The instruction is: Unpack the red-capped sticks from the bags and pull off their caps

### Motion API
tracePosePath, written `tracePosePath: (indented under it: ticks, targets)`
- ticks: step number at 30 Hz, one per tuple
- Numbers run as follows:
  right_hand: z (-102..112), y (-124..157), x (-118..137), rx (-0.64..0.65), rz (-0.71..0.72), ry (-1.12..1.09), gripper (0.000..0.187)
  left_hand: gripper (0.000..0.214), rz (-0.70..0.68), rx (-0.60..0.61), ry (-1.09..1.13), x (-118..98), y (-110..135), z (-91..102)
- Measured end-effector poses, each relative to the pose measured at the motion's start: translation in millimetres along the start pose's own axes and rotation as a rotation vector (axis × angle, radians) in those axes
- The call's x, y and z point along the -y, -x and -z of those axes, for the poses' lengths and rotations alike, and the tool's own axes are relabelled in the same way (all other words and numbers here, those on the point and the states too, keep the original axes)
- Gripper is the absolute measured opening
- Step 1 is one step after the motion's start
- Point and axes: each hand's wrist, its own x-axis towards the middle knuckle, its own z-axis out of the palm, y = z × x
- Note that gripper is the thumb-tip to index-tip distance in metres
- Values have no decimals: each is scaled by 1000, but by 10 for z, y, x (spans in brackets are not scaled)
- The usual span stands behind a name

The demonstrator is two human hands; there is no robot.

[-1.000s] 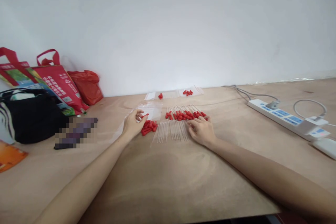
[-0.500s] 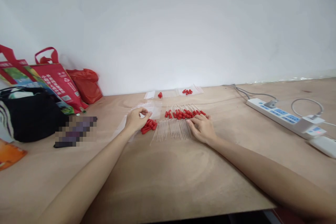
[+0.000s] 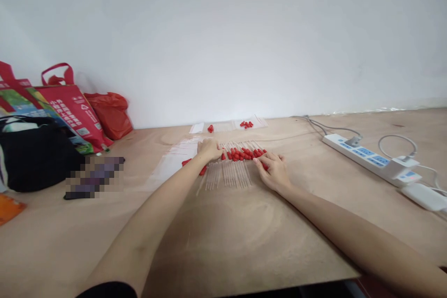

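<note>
On the wooden table lies a row of red rubber bulbs (image 3: 240, 154), with thin clear dropper tubes (image 3: 237, 174) pointing toward me and more tubes behind. My left hand (image 3: 208, 150) reaches to the row's left end, its fingers curled together; whatever they pinch is hidden. At the right end my right hand (image 3: 274, 170) has its thumb and bent fingers around a red rubber bulb (image 3: 264, 166). Loose red bulbs (image 3: 203, 171) lie partly behind my left wrist. A clear plastic bag (image 3: 174, 160) spreads flat left of that hand.
Near the wall are another clear bag (image 3: 223, 126) and small red bulbs (image 3: 246, 125). A white power strip (image 3: 370, 154) with grey cables runs along the right. Shopping bags (image 3: 71, 107), a black bag (image 3: 38, 153) and a blurred dark object (image 3: 96, 177) are on the left.
My left hand has moved right, from above the loose red bulbs to the left end of the row. My right hand stays at the row's right end. The view has shifted slightly.
</note>
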Motion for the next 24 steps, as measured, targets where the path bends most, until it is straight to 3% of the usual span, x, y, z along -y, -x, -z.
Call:
tracePosePath:
  ticks: [5,8,11,13,18,24]
  targets:
    - [-41,8,-14,-43,40,-46,27,19,-14,-160,17,140,347,124]
    - [-45,11,2,-56,114,-42,34,16,-255,-372,70,256,680,124]
    - [-29,15,48,-1,262,13,44,12,-507,-475,74,322,957,39]
    - [-20,20,83,49,361,47,41,10,-634,-519,62,325,1071,-29]
    - [-46,31,132,116,487,40,23,7,-775,-598,55,267,1152,-124]
    - [-92,33,163,85,532,19,20,9,-747,-595,61,263,1143,-132]
